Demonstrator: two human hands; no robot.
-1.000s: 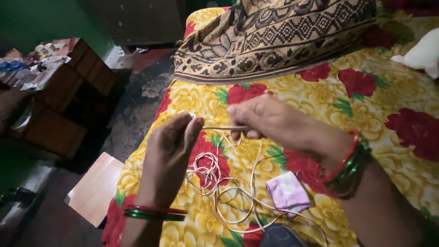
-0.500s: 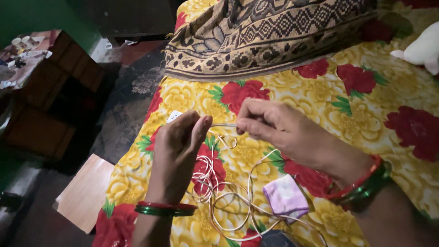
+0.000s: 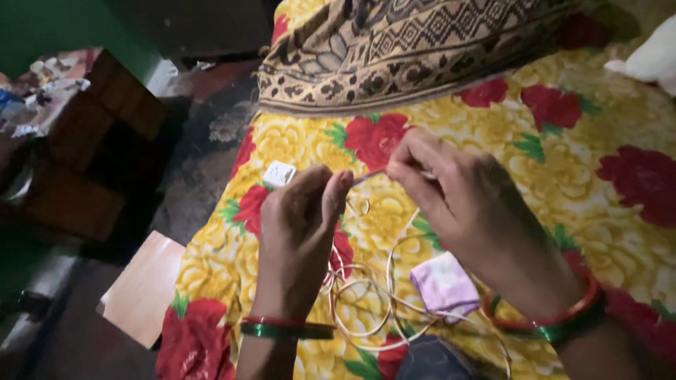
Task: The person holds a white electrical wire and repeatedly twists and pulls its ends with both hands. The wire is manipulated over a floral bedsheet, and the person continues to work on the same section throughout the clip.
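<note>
My left hand [image 3: 304, 218] and my right hand [image 3: 461, 204] meet above a yellow bedsheet [image 3: 598, 232] printed with red flowers. Between their pinched fingertips runs a thin stick or needle [image 3: 372, 176], held at both ends. Loops of pale cord [image 3: 373, 295] hang down and lie coiled on the sheet under the hands. Each wrist wears red and green bangles. A small pink-white cloth piece [image 3: 443, 285] lies beside the cord, under my right forearm.
A small white square object [image 3: 279, 173] lies on the sheet just left of my left hand. A brown patterned cloth [image 3: 422, 49] covers the far end of the bed. Left of the bed are a dark floor, a flat orange board [image 3: 144, 288] and brown boxes [image 3: 91, 162].
The view has shifted, so hands and sheet sit higher and nearer. Both hands stay pinched on the thin stick; the white square object has come out from behind my left hand.
</note>
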